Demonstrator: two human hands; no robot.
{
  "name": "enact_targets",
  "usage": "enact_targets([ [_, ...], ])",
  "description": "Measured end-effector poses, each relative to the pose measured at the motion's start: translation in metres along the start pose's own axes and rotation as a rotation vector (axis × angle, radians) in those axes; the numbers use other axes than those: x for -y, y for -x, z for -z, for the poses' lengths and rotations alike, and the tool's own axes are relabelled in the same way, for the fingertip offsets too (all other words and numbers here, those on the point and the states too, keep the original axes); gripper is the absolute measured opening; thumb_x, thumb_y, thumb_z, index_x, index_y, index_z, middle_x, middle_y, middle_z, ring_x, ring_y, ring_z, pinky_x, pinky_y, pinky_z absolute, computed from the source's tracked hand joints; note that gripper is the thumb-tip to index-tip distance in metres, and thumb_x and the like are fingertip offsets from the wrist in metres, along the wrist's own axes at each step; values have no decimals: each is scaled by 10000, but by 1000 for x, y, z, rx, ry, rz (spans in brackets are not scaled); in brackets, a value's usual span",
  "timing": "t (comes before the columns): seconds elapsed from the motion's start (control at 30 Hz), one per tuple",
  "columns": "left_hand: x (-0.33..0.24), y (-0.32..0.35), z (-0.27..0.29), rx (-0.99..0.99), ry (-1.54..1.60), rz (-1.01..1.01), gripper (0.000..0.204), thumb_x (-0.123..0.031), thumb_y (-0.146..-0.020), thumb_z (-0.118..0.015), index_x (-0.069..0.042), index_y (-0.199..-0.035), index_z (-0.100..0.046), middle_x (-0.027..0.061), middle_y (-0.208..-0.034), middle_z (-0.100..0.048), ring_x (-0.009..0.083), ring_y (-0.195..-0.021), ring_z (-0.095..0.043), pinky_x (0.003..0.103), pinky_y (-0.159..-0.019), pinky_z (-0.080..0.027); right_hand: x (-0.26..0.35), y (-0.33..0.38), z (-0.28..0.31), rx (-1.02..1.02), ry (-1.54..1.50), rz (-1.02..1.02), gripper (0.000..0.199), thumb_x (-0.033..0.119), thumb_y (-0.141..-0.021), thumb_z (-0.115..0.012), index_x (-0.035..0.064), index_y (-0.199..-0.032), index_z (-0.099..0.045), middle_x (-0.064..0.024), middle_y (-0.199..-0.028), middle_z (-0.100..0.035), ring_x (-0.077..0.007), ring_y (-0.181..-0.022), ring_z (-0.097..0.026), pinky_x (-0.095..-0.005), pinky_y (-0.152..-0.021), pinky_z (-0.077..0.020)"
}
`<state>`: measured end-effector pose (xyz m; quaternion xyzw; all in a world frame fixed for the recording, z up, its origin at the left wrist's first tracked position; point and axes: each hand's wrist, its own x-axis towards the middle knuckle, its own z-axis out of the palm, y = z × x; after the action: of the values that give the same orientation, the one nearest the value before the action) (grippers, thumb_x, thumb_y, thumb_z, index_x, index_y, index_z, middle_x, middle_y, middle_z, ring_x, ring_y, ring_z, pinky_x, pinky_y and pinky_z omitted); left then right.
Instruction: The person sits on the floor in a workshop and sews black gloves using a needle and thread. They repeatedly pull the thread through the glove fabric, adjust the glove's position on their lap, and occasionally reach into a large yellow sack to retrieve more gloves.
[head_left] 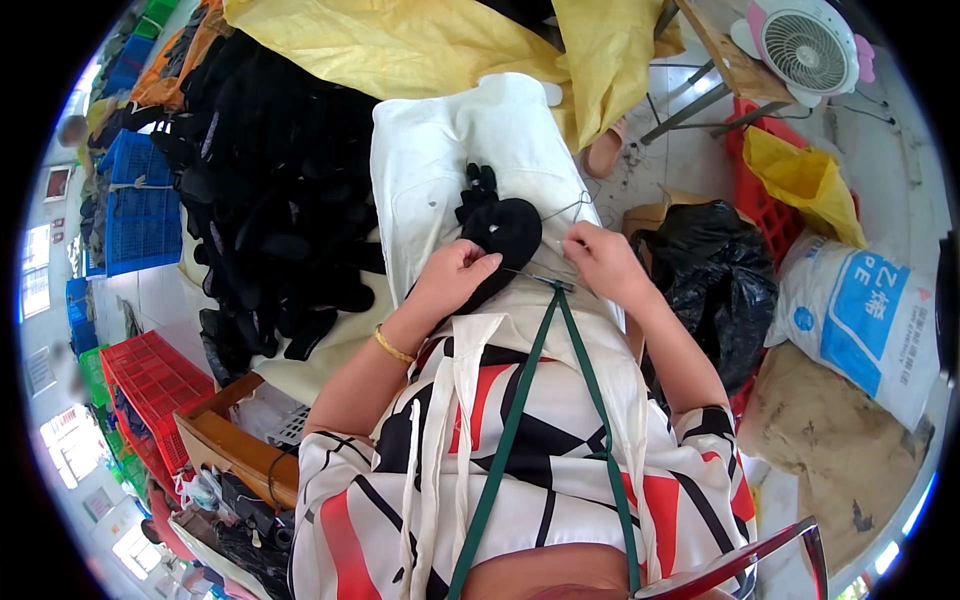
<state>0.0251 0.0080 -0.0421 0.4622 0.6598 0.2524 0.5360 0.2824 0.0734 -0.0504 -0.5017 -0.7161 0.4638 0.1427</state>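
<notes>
On the white cloth (470, 130) over my lap lies a black soft fabric piece (515, 225), rounded at the near end, with several short finger-like ends at the far end. My left hand (460, 272) pinches its near edge between thumb and fingers. A thin dark thread (565, 207) loops from the piece to my right hand (606, 260), which is closed in a pinch to the right of it; any needle is too small to make out. Between my hands, small metal snips (540, 278) hang on a green ribbon (520, 400) from my neck.
A heap of black fabric pieces (270, 180) lies at my left, beside blue crates (145, 200) and red crates (155, 375). A wooden drawer (245, 415) stands near my left elbow. At right are a black plastic bag (715, 285), a white-and-blue sack (850, 315) and a fan (805, 50).
</notes>
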Motion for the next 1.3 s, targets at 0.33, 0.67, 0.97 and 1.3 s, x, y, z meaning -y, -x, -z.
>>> enact_targets([
  [0.33, -14, 21, 8, -3, 19, -216, 167, -43, -843, -702, -7, -968, -598, -7, -763, -556, 63, -693, -489, 236, -617, -409, -41, 18, 76, -456, -998, 24, 101, 122, -1016, -561, 69, -1080, -619, 7, -778, -588, -68, -672, -553, -211, -622, -471],
  [0.67, -13, 28, 11, 67, 560, -166, 148, -112, -869, -720, -27, -855, -600, -56, -812, -528, 49, -708, -459, 243, -612, -395, 65, 4, 5, -123, -171, 234, 324, 285, -941, -663, -38, -951, -652, -151, -800, -622, -236, -703, -597, -358, -662, -491],
  [0.97, -37, 40, 6, -1, 633, -124, 173, -137, -892, -734, -43, -811, -613, -49, -768, -576, 35, -696, -472, 209, -624, -395, 60, -22, -6, -96, -244, 300, 316, 271, -955, -650, -44, -930, -645, -162, -760, -589, -238, -662, -540, -339, -643, -467],
  [1.3, -17, 16, 36, 80, 1200, -380, 369, -360, -1041, -472, -188, -1361, -408, 18, -1410, -407, 182, -1351, -342, 416, -1102, -277, 77, -76, -34, 62, -604, 137, 453, 386, -1043, -518, -41, -1132, -642, -19, -846, -613, -96, -794, -566, -247, -785, -479],
])
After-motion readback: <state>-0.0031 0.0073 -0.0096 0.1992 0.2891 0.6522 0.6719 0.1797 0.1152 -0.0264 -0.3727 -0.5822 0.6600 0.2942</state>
